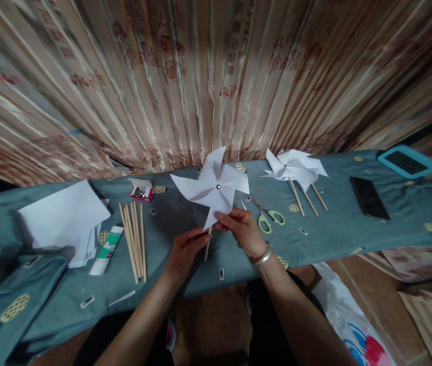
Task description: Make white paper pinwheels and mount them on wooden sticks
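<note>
A white paper pinwheel with a shiny pin at its centre is held up in front of me, over the middle of the cloth. My left hand is closed around its wooden stick, just under the paper. The fingers and thumb of my right hand pinch the lowest paper blade. Green-handled scissors lie partly open just right of that hand. Further right, several finished-looking pinwheels lie overlapped with their sticks toward me.
Left on the blue-green cloth are wooden sticks, a glue tube, a red box of pins and white paper. A phone and blue-framed tablet lie right. Curtains hang behind; a plastic bag is below.
</note>
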`<move>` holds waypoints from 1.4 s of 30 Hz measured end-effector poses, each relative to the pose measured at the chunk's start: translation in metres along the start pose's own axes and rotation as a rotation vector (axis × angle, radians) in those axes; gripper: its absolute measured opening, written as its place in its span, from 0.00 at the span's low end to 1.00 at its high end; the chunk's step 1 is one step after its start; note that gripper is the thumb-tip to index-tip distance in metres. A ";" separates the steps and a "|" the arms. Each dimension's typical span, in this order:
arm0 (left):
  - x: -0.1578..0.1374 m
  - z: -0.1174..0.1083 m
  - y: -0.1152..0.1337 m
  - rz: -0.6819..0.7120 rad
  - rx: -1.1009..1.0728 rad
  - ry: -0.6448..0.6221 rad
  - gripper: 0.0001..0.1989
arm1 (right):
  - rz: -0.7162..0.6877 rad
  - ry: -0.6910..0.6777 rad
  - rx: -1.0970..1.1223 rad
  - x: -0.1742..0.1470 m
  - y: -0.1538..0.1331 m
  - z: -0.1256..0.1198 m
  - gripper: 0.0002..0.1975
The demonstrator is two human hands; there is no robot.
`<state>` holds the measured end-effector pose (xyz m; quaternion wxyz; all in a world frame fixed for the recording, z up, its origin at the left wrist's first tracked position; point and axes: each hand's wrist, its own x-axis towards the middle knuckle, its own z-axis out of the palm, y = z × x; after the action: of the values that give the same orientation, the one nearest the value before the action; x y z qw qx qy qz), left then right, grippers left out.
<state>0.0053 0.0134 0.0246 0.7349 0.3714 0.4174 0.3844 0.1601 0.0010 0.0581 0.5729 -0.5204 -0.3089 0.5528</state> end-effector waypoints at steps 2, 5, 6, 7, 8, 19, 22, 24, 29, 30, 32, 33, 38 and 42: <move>-0.001 0.000 0.001 0.000 0.008 -0.014 0.15 | -0.025 -0.034 -0.049 -0.001 0.000 0.000 0.18; -0.001 0.001 0.005 -0.010 0.012 -0.001 0.16 | -0.062 -0.065 -0.125 -0.002 -0.002 -0.002 0.21; -0.001 0.001 0.006 -0.015 0.008 0.011 0.16 | -0.073 -0.068 -0.152 -0.002 -0.003 -0.004 0.22; -0.002 0.001 0.007 -0.020 0.003 0.025 0.17 | -0.086 -0.063 -0.177 -0.002 -0.005 -0.007 0.23; -0.002 0.001 0.008 -0.025 -0.004 0.038 0.17 | -0.101 -0.048 -0.196 -0.003 -0.007 -0.011 0.23; -0.004 -0.001 0.008 -0.081 0.004 0.042 0.16 | -0.341 0.479 0.085 0.014 -0.020 -0.055 0.13; -0.005 -0.002 0.007 -0.095 0.002 0.022 0.16 | -0.347 0.498 0.059 0.017 -0.017 -0.055 0.15; -0.005 -0.002 0.007 -0.104 -0.001 0.020 0.16 | -0.341 0.469 0.059 0.018 -0.015 -0.053 0.15; -0.004 -0.002 0.007 -0.085 0.021 0.027 0.16 | -0.283 0.445 0.044 0.015 -0.014 -0.049 0.14; -0.004 -0.002 0.007 -0.082 0.024 0.030 0.16 | -0.273 0.444 0.036 0.015 -0.014 -0.048 0.14; -0.004 -0.002 0.008 -0.082 0.021 0.034 0.16 | -0.260 0.428 0.029 0.013 -0.014 -0.047 0.13; -0.004 -0.003 0.008 -0.083 0.019 0.032 0.16 | -0.256 0.417 0.028 0.013 -0.013 -0.046 0.14; -0.002 -0.004 0.006 -0.067 0.011 0.037 0.16 | -0.217 0.377 0.036 0.010 -0.012 -0.041 0.13; -0.002 -0.004 0.006 -0.056 0.008 0.056 0.16 | -0.182 0.340 0.033 0.006 -0.010 -0.036 0.13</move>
<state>-0.0002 0.0149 0.0291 0.7320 0.3515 0.4497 0.3721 0.1975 -0.0008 0.0567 0.6729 -0.5668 -0.2443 0.4078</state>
